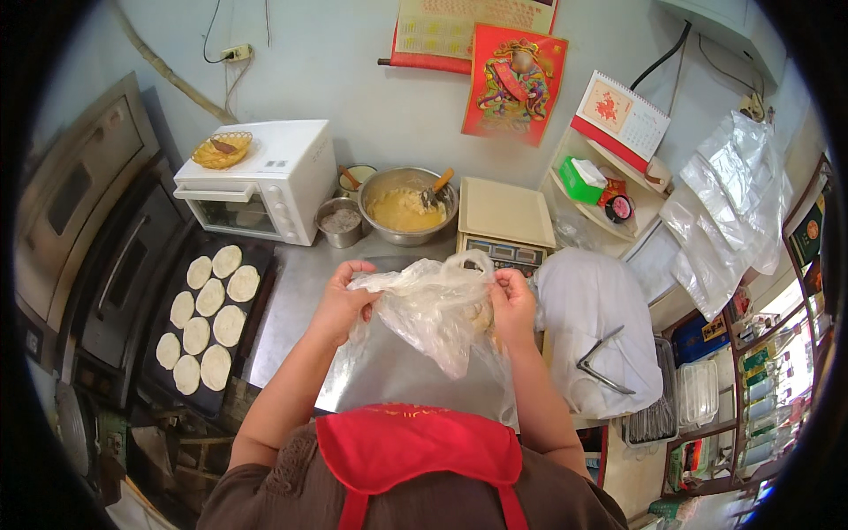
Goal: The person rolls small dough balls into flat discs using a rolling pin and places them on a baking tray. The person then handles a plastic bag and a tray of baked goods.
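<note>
A crumpled, clear plastic bag is stretched between both hands above a steel worktable. My left hand pinches one upper corner of it. At the opposite side, my right hand grips the bag beside a looped handle. Something pale and lumpy shows through the plastic close to the right hand; what it is cannot be made out. Just beyond the bag stands a digital scale with a flat cream platform. A steel bowl behind it holds yellowish batter or paste and a wooden-handled tool.
Several flat dough rounds lie on a black baking tray at left, beside an oven. A white toaster oven stands behind. On the right, metal tongs rest on a white cloth-covered mound. Plastic bags hang farther right.
</note>
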### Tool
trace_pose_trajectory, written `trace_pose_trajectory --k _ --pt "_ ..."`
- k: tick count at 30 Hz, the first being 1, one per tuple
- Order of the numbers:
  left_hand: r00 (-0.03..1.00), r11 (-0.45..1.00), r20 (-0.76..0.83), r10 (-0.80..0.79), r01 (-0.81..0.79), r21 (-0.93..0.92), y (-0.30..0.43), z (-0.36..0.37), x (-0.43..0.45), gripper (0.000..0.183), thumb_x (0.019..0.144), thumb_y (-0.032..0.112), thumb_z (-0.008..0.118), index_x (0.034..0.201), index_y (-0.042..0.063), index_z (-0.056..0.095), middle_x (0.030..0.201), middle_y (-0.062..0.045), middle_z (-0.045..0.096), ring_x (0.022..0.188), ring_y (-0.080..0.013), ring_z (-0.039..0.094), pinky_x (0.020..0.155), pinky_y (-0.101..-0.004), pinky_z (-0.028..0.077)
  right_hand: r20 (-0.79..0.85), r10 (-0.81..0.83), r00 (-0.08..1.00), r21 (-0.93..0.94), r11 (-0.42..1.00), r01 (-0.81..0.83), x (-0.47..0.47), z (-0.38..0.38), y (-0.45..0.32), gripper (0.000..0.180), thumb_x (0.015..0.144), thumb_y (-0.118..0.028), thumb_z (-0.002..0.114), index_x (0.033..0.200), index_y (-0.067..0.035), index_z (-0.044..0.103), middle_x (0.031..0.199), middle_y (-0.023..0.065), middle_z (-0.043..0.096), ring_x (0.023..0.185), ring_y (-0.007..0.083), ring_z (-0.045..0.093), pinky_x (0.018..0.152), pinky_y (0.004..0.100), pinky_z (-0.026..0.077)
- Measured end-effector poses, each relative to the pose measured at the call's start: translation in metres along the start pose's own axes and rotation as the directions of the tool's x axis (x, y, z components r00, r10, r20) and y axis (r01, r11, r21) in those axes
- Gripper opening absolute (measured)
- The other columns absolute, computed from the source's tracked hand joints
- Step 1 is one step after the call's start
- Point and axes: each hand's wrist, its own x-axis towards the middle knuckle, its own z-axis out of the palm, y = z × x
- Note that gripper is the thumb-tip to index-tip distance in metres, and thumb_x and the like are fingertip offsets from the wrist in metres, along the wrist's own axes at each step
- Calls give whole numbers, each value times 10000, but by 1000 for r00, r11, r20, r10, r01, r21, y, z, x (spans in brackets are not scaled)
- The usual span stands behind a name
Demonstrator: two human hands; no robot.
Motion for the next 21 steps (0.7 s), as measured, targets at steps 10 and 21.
trace_pose_trajectory --k 10,21 --pt "998 999 47 -29 28 25 -11 -24 -3 367 971 328 569 997 -18 687 896 -58 671 784 -123 615 735 -281 501 60 -186 981 -326 925 195 20 28 -16 467 794 -161 775 1189 -42 557 1168 119 600 1106 247 573 905 347 473" --pt "865 818 195 462 -500 284 -42 -72 20 305 993 239 515 879 8 679 927 -49 636 829 -156 588 752 -309 463 546 -304 780 -575 541 613 -4 94 12 101 779 -146 707 877 -136 683 757 20 624 881 229 601 1133 548 220"
